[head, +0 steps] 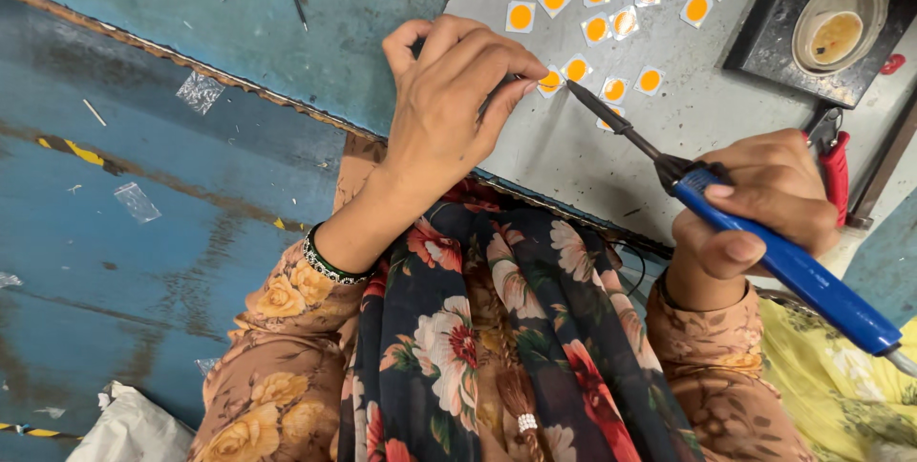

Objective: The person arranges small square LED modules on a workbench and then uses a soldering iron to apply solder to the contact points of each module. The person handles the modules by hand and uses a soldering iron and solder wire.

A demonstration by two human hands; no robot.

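A soldering iron point(764, 242) meets a row of small orange-centred chips point(611, 3) on a grey metal sheet point(707, 118).

The right hand point(764, 204) is wrapped fully around the blue handle, tip angled onto a chip point(576, 69) — the left hand point(449, 99) pinches a thin dark wire point(492, 99) beside it, fingers closed.

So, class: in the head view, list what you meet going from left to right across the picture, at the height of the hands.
Clear plastic scrap → beaded bracelet → left hand → soldering iron tip → right hand → red-handled pliers.
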